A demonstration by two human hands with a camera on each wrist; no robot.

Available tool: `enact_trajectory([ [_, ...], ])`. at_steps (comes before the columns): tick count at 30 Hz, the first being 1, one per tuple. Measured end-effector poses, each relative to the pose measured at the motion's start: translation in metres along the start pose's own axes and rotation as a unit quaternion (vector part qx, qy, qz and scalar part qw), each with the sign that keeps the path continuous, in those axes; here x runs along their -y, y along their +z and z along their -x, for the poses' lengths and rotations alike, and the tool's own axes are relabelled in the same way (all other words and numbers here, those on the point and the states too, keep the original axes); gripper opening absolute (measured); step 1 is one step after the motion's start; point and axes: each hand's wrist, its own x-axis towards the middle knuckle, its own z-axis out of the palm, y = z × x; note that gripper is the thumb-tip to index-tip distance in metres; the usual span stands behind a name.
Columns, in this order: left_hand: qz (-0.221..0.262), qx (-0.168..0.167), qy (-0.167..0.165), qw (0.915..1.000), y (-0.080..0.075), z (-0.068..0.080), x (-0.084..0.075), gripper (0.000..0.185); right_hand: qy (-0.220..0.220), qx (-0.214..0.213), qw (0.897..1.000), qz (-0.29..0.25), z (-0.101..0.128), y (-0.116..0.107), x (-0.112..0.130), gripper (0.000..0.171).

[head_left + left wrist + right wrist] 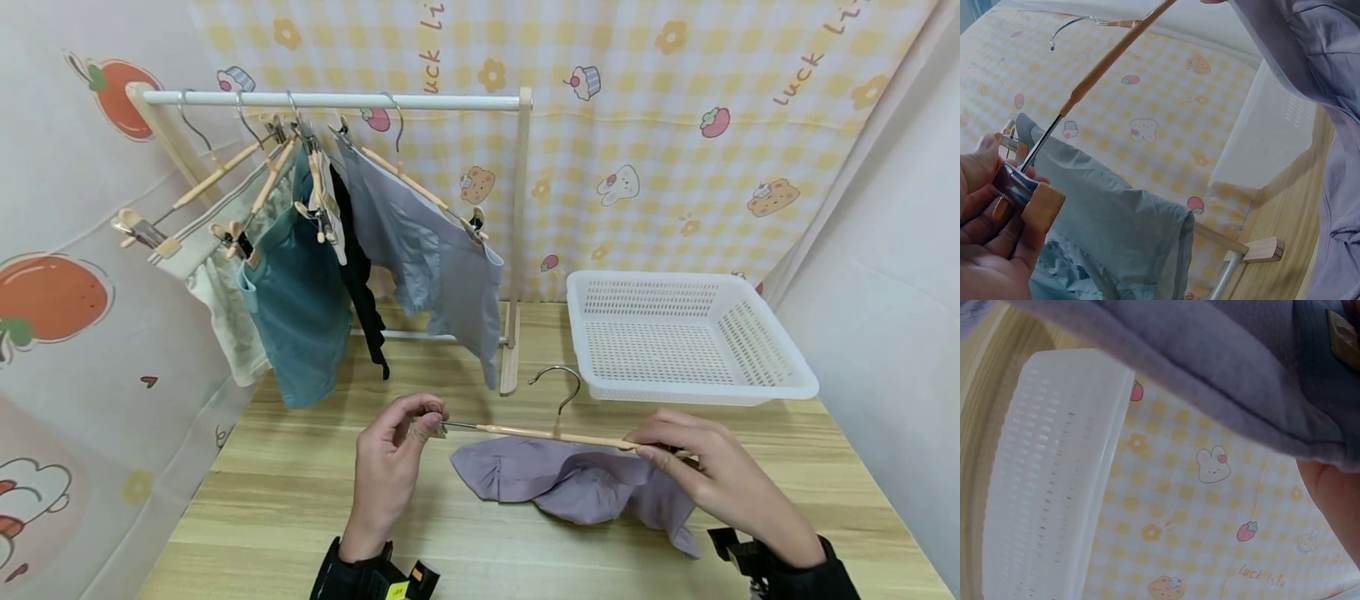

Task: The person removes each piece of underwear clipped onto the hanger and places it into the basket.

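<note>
A wooden clip hanger with a metal hook is held level above the table between both hands. My left hand pinches the clip at its left end; the left wrist view shows no cloth in that clip. At the other end, my right hand grips the hanger near its right clip, which the fingers mostly hide. A mauve cloth garment hangs below the bar from the right side, its left end sagging loose. In the right wrist view the garment covers much of the hand.
A rack with a white rail stands at the back left. On it hang several clothes, including teal shorts and grey-blue shorts. A white perforated basket sits at the back right of the wooden table.
</note>
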Motion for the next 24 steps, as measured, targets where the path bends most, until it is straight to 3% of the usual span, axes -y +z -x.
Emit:
enact_trajectory([
  [7, 0.012, 0.036, -0.008, 0.9993, 0.0, -0.001, 0.001, 0.021, 0.003, -0.005, 1.0, 0.006, 0.002, 0.0, 0.0, 0.046],
  [14, -0.003, 0.031, -0.066, 0.9974, 0.001, 0.0, -0.005, 0.03, 0.005, -0.007, 1.0, 0.009, 0.003, 0.001, 0.0, 0.045],
  [17, -0.049, 0.021, -0.069, 0.9962, 0.003, 0.0, -0.008, 0.036, 0.005, -0.009, 1.0, 0.008, 0.002, 0.002, 0.001, 0.045],
  [18, -0.076, 0.015, -0.052, 0.9956, 0.004, 0.0, -0.008, 0.038, 0.003, -0.009, 1.0, 0.008, 0.001, 0.003, 0.001, 0.046],
  [20, -0.144, 0.002, 0.012, 0.9896, 0.007, 0.001, -0.009, 0.039, 0.002, -0.009, 1.0, 0.009, 0.0, 0.004, 0.001, 0.045],
  [24, -0.257, -0.021, 0.16, 0.9529, 0.015, 0.0, -0.012, 0.031, -0.002, -0.008, 1.0, 0.009, -0.003, 0.007, 0.002, 0.044],
])
